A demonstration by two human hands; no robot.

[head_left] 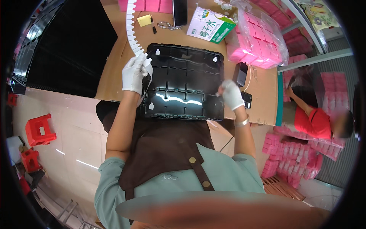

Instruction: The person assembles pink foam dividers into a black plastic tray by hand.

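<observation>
My left hand (133, 73), in a white glove, is closed at the left edge of a black plastic panel (179, 80). Its fingers pinch a long white strip of stickers (131, 32), which curves away to the far edge of the cardboard; a loose ribbon of it hangs below the hand. Small white stickers sit on the panel at its far left (158, 52), far right (215, 59) and near left (151, 106). Over the panel's right edge is my gloved right hand (231, 95), smeared by motion; whether it holds anything does not show.
Left of the panel stands a stack of black panels (76, 49). Farther back are a green-and-white carton (211, 24), plastic-wrapped pink packs (255, 38), a beaded bracelet (167, 26) and a yellow note pad (145, 20). A black device (241, 74) with a white cable lies right. Another person (316, 120) works at right.
</observation>
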